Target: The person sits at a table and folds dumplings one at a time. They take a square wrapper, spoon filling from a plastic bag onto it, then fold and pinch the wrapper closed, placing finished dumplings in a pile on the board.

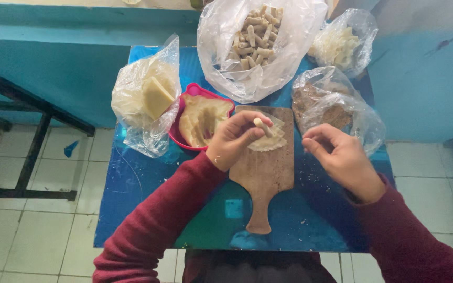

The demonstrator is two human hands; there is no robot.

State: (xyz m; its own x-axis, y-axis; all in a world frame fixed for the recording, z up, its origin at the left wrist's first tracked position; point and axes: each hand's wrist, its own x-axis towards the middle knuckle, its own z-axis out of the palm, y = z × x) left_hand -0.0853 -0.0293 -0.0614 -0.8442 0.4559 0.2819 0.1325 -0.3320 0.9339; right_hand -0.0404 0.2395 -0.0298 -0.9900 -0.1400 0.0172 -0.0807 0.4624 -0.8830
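Observation:
My left hand (235,139) hovers over the wooden board (265,173) and pinches a small pale dough roll (262,127) between thumb and fingers. Under the roll a thin round dough sheet (274,140) lies on the board's top end. My right hand (339,154) is right of the board above the blue table (137,183), fingers curled loosely, and I see nothing in it. Both arms wear dark red sleeves.
A pink bowl (191,90) with flat dough sheets sits left of the board. Plastic bags ring the back: pale blocks (150,97) at left, many finished rolls (255,34) in the middle, white pieces (342,44) and brown filling (323,102) at right. Tiled floor surrounds the table.

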